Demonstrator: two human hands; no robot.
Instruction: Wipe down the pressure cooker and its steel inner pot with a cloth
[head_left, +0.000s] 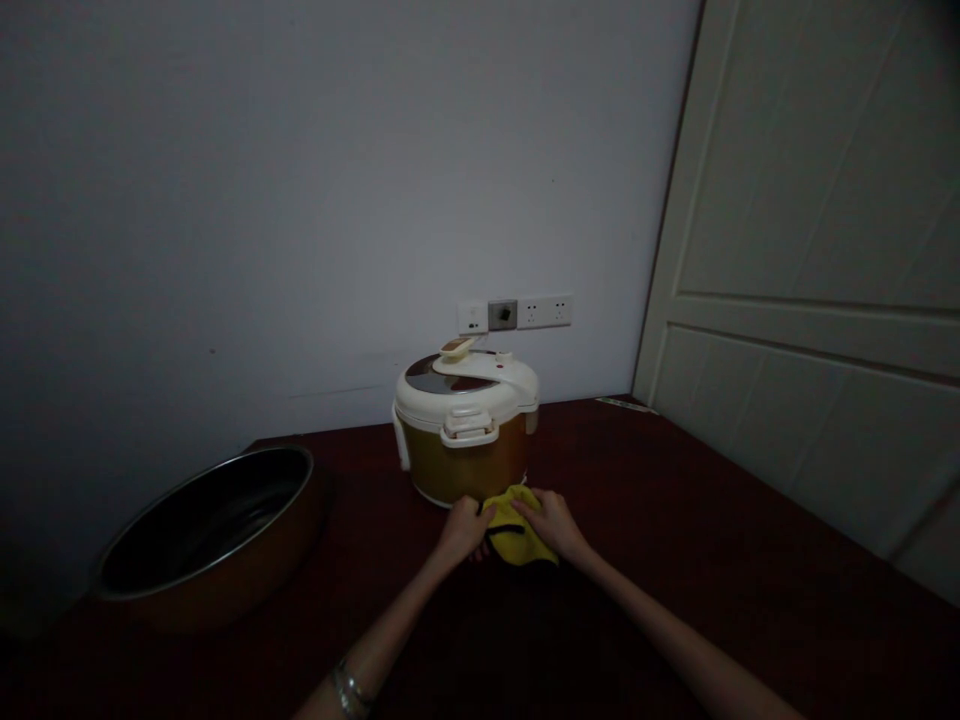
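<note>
A yellow cloth point(516, 532) with a black edge lies on the dark red table point(675, 560), just in front of a gold and white rice cooker point(465, 425) with its lid closed. My left hand point(463, 530) grips the cloth's left side with curled fingers. My right hand point(555, 525) holds the cloth's right side, fingers pressed on it. Both hands sit close to the cooker's base. A bracelet shows on my left wrist.
A large round metal pan point(206, 530) sits on the table at the left. Wall sockets point(516, 313) are behind the cooker on the white wall. A pale door point(810, 280) stands at the right.
</note>
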